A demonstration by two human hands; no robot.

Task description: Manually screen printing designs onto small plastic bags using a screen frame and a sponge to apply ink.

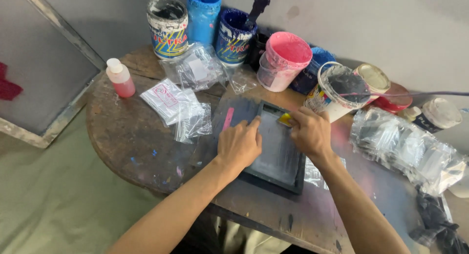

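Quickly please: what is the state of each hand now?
Left hand: loosely curled, pressing on the dark framed screen, holding nothing.
Right hand: closed on a small yellow piece.

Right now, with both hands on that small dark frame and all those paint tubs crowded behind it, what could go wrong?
1. The right hand presses a yellow piece close beside the open white tub of dark ink; a knock might tip the tub.
2. The left hand steadies the small dark-framed printing screen; if it slips, the print could smear.
3. The clear plastic bags lie near the stained wooden table surface and could pick up ink.
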